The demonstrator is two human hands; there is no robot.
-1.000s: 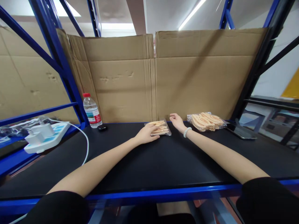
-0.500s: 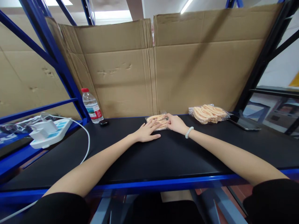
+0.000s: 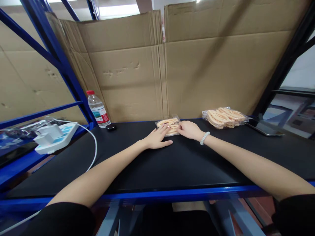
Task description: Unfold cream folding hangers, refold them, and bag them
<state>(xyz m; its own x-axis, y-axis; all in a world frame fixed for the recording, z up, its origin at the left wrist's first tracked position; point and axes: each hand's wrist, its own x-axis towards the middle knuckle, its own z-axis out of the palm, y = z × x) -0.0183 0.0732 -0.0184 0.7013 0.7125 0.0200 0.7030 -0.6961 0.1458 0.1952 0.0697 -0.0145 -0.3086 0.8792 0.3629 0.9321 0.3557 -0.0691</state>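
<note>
Already bagged, the small packet [image 3: 166, 122] mid-frame lay under the spread fingers of your left hand [image 3: 156, 139], your right hand [image 3: 190, 130] pinching its edge; closure was unclear, the larger packet [image 3: 224, 117] at right untouched.

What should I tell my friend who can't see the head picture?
A person's left hand lies spread partly over a small plastic packet of pale strips on a black table; the right hand, a beaded bracelet at its wrist, touches the packet's right edge. A larger packet of strips lies right; a red-capped water bottle stands left.
</note>
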